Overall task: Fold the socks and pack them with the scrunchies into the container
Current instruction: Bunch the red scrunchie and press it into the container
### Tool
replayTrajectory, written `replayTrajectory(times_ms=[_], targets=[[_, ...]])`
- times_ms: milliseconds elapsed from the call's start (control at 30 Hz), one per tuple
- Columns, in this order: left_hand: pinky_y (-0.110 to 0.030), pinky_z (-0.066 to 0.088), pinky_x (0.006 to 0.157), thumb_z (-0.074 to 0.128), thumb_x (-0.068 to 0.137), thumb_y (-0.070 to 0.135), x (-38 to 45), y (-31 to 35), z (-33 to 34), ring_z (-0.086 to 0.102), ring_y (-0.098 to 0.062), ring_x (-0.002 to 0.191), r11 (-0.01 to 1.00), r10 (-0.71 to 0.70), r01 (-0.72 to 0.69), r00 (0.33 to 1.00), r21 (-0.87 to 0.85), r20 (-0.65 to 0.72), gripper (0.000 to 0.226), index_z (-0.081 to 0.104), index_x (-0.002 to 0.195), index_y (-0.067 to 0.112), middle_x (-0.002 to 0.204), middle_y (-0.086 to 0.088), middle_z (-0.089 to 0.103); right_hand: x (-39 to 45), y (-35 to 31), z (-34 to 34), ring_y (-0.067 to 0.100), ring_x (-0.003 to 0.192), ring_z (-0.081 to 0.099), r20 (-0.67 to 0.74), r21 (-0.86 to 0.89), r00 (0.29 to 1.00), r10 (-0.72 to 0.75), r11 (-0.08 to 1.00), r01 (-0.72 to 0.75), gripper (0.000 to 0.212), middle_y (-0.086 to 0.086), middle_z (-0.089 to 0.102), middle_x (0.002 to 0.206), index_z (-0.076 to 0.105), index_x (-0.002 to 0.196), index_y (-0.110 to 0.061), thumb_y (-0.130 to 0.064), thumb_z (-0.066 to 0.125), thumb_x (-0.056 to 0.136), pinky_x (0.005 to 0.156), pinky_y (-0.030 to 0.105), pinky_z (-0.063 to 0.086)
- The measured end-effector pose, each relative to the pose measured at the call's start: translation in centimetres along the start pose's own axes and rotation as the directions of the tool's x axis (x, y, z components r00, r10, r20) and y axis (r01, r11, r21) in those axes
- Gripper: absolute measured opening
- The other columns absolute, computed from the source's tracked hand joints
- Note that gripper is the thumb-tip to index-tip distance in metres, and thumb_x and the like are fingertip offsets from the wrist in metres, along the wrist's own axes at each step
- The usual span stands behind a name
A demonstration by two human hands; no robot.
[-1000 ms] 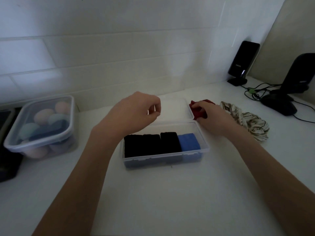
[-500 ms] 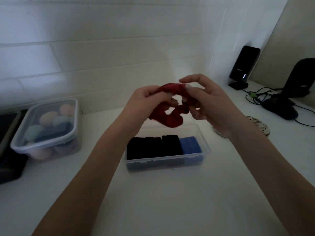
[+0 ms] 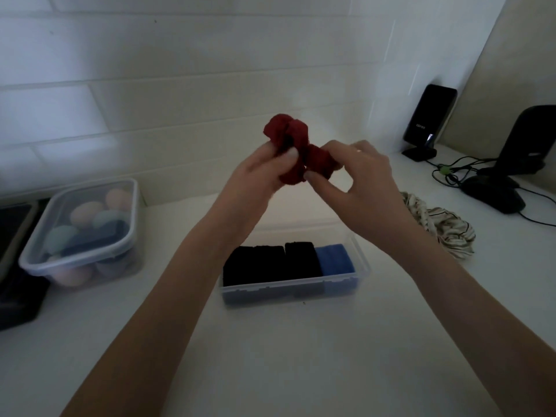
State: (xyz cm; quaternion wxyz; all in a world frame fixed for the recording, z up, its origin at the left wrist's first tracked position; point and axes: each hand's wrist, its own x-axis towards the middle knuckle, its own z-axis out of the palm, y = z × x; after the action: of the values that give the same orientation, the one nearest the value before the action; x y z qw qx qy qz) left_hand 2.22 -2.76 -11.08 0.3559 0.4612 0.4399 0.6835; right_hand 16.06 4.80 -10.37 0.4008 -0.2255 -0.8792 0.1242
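Red scrunchie [image 3: 296, 152] pinched between left hand [image 3: 258, 179] and right hand [image 3: 361, 182].

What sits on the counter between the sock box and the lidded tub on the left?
Nothing: in the head view, only bare white counter separates the sock box from the tub.

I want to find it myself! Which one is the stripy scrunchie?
Start at the clear container of folded socks mid-table, then look right of it. The stripy scrunchie lies there on the table: cream with thin dark lines, unlike the red scrunchie held up.
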Motion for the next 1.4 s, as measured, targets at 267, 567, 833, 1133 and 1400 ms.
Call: replayTrajectory(times_ms=[267, 567, 833, 1133, 1400], targets=[[-0.012, 0.039, 0.075, 0.066, 0.083, 0.032, -0.6, -0.5, -0.1, 0.055, 0.008, 0.079, 0.767, 0.183, -0.171, 0.982, 0.618, 0.044, 0.013, 0.058, 0.091, 0.039, 0.085, 0.02, 0.061, 0.3, 0.3, -0.3, 0.019, 0.083, 0.054, 0.126, 0.249, 0.986, 0.107, 0.959, -0.136, 0.014, 0.003, 0.063, 0.079, 0.065, 0.089, -0.012, -0.025, 0.06, 0.087, 0.078, 0.032, 0.042], [-0.022, 0.05, 0.07, 0.06, 0.069, 0.008, 0.0, -0.6, -0.4, 0.061, -0.007, 0.067, 0.922, 0.055, -0.018, 0.995, 0.386, -0.085, 0.026, 0.063, 0.084, 0.029, 0.066, 0.012, 0.065, -0.2, -0.9, 1.1, 0.003, 0.076, 0.059, 0.155, 0.537, 0.932, 0.328, 0.764, -0.359, 0.006, 0.004, 0.067, 0.085, 0.068, 0.088, -0.014, -0.018, 0.066, 0.084, 0.069, 0.008, 0.048], [-0.034, 0.047, 0.081, 0.059, 0.049, 0.015, -0.2, -0.1, -0.8, 0.055, -0.024, 0.084, 0.961, -0.13, 0.129, 0.991, 0.243, -0.012, 0.046, 0.06, 0.091, -0.002, 0.088, -0.014, 0.056, -0.4, -1.2, 1.2, 0.039, 0.082, 0.063, 0.182, 0.609, 0.923, 0.339, 0.698, -0.377, 0.014, 0.024, 0.064, 0.086, 0.054, 0.084, -0.009, -0.015, 0.067, 0.084, 0.08, 0.049, 0.055], [-0.024, 0.054, 0.067, 0.061, 0.068, -0.004, -0.9, 1.6, -2.7, 0.063, -0.014, 0.074, 0.983, -0.035, 0.019, 0.996, 0.184, 0.085, 0.046, 0.055, 0.1, 0.028, 0.1, -0.009, 0.059, -0.6, -1.9, 1.0, 0.024, 0.076, 0.069, 0.357, 0.79, 0.882, 0.308, 0.404, -0.461, 0.022, 0.021, 0.064, 0.09, 0.043, 0.085, -0.014, 0.001, 0.058, 0.087, 0.063, 0.033, 0.058], [-0.024, 0.057, 0.076, 0.076, 0.065, -0.01, -5.2, 1.0, -5.4, 0.069, -0.017, 0.088, 0.816, -0.131, 0.11, 0.991, 0.567, -0.004, 0.044, 0.067, 0.088, 0.027, 0.101, 0.002, 0.063, -1.8, -2.4, 3.1, 0.017, 0.063, 0.067, 0.462, 0.516, 0.872, 0.159, 0.752, -0.411, 0.025, 0.012, 0.069, 0.074, 0.063, 0.088, -0.023, -0.001, 0.068, 0.079, 0.062, 0.034, 0.058]])
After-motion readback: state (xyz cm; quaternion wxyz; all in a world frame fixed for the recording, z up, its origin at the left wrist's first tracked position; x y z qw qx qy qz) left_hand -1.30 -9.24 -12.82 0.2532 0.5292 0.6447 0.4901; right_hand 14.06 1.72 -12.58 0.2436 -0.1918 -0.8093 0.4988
